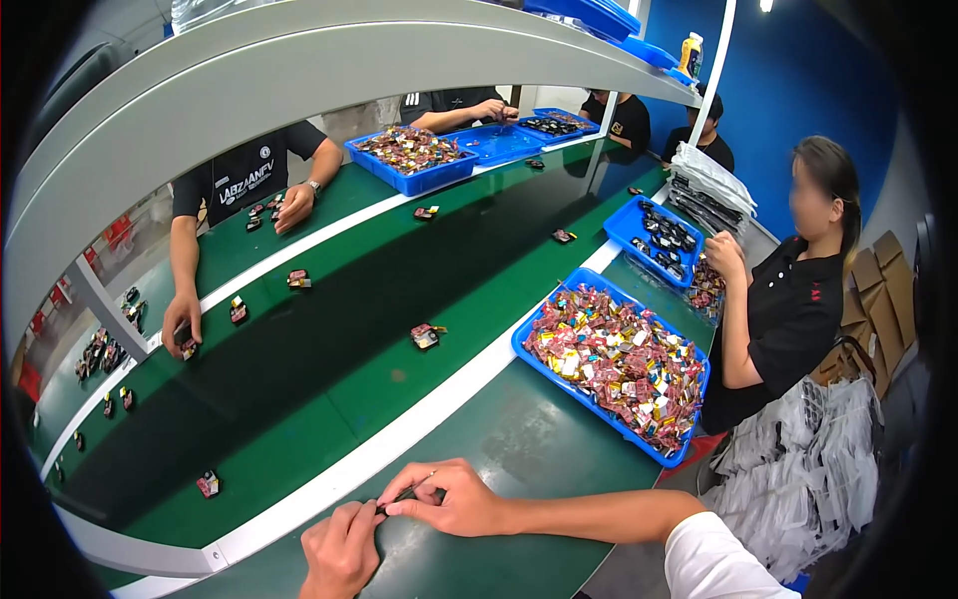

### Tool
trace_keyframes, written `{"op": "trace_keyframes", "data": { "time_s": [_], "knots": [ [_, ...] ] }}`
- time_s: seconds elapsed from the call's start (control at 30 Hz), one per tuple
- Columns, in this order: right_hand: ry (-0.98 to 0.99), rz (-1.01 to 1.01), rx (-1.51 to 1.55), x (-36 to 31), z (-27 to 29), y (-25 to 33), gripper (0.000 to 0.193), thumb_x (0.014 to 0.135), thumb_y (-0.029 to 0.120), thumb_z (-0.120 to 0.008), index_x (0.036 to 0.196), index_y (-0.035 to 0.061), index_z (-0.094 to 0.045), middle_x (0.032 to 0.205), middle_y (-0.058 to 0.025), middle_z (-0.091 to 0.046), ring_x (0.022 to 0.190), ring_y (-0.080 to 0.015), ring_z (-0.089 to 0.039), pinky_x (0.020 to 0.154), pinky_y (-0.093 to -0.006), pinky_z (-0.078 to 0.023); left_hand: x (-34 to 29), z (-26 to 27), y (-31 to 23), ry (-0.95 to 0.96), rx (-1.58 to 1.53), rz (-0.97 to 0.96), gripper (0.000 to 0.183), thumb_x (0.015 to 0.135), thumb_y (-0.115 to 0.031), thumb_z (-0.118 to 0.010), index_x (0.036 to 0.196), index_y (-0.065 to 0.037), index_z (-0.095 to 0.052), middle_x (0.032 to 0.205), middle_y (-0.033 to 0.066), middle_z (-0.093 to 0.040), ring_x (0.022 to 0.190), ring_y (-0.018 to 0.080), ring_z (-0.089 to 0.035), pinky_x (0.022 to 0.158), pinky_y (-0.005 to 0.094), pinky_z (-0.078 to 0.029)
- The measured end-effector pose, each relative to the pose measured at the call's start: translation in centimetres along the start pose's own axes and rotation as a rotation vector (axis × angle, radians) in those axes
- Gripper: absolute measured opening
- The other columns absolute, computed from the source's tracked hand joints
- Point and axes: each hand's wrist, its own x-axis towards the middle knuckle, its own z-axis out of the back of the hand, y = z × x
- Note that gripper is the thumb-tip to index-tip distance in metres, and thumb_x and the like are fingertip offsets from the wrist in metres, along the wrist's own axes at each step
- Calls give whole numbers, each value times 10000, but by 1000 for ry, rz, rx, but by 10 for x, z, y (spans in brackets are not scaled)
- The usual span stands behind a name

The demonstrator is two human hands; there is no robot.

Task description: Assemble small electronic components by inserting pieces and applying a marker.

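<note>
I observe the left hand (pixel 341 549) and right hand (pixel 454 502) together, both pinching a dark part (pixel 380 510) above the tabletop (pixel 529 424).

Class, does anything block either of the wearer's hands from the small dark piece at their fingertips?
Nothing visible does: the left hand and right hand both touch the small dark piece, hiding much of it. The nearest blue tray sits apart from them.

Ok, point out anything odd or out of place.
A faint brownish spot on the belt, beyond the right hand: it breaks the plain green; stain or not, I can't tell. Nothing else stands out.
</note>
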Motion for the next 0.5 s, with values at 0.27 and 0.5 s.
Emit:
{"op": "trace_keyframes", "data": {
  "time_s": [0.27,0.5],
  "knots": [
    [12,-89,-7,0,3,11,80,900,34,-731,973,50,-761,725,20,-663,499,-37,-397,479,-246,-315,1,1,0,36,-29,20,185,770,45,-738,948,-3,-727,877,131,-697,732,282,-694,626,383,-548],
    [22,-70,-12,0,3,10,99,908,59,-730,1005,40,-741,626,6,-578,496,-42,-380,482,-254,-314,1,-4,5,-10,-102,44,210,682,94,-704,856,-24,-699,764,61,-637,543,228,-618,477,324,-464]
  ]
}}
